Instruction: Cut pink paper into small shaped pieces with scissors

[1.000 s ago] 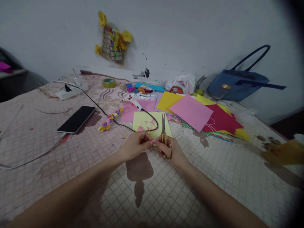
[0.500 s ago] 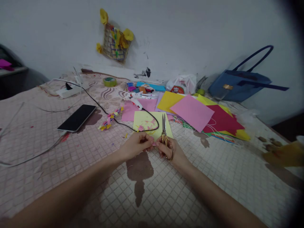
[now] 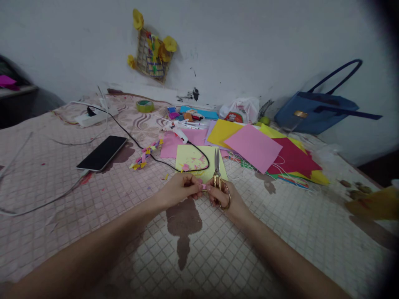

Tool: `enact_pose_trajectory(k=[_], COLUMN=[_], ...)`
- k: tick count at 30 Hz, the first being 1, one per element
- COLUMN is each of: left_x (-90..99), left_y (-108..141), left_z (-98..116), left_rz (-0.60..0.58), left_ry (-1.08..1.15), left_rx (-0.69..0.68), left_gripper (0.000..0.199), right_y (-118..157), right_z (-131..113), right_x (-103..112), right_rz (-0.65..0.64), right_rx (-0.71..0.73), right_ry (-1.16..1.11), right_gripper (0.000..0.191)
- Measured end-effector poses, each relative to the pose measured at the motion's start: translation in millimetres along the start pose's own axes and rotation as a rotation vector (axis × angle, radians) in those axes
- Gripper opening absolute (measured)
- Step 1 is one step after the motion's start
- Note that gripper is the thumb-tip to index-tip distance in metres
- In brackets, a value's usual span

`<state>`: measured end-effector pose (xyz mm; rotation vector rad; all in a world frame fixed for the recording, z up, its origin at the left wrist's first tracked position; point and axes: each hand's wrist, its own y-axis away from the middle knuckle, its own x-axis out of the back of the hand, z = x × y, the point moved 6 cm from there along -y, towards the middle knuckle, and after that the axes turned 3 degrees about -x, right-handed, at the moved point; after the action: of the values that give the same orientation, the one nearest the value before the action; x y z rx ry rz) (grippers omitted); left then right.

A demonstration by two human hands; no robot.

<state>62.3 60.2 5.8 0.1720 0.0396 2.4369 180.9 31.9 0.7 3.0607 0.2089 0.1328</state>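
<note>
Between my fingertips is a small piece of pink paper [image 3: 204,187], pinched from both sides. My left hand [image 3: 183,189] is closed on its left end. My right hand [image 3: 222,194] pinches the other end and also carries gold-handled scissors [image 3: 217,166], blades pointing away from me and nearly together. Just beyond the hands lies a pale yellow sheet [image 3: 183,155] with pink and yellow scraps on it. The black cord of a white glue gun [image 3: 179,133] loops across that sheet. To the left rests a garland of colourful paper bits [image 3: 146,154].
A phone [image 3: 102,153] on a cable and a power strip [image 3: 93,118] lie at left. Coloured sheets [image 3: 254,147], white string [image 3: 243,166] and a blue bag [image 3: 316,112] are at right. Green tape [image 3: 145,106] stands near the wall.
My hands have drawn slightly apart, and more of the pink paper shows between them. The scissors have shifted a little to the right with my right hand.
</note>
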Motion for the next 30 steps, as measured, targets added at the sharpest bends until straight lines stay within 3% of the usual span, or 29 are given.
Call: enact_pose_trajectory(k=[7, 19, 30], left_x=[-0.2, 1.7, -0.3], left_y=[-0.1, -0.1, 0.7], left_z=[0.2, -3.1, 0.2], left_rz=[-0.014, -0.02, -0.049], left_ry=[-0.019, -0.021, -0.053], left_rx=[-0.04, -0.019, -0.032], left_gripper=[0.021, 0.025, 0.02], right_y=[0.7, 2.4, 2.4], right_z=[-6.1, 0.0, -2.8], right_x=[-0.8, -1.7, -2.1], right_rz=[-0.023, -0.037, -0.041], right_rx=[0.039, 0.038, 0.001], right_ry=[0.136, 0.023, 0.052], right_gripper=[0.015, 0.021, 0.021])
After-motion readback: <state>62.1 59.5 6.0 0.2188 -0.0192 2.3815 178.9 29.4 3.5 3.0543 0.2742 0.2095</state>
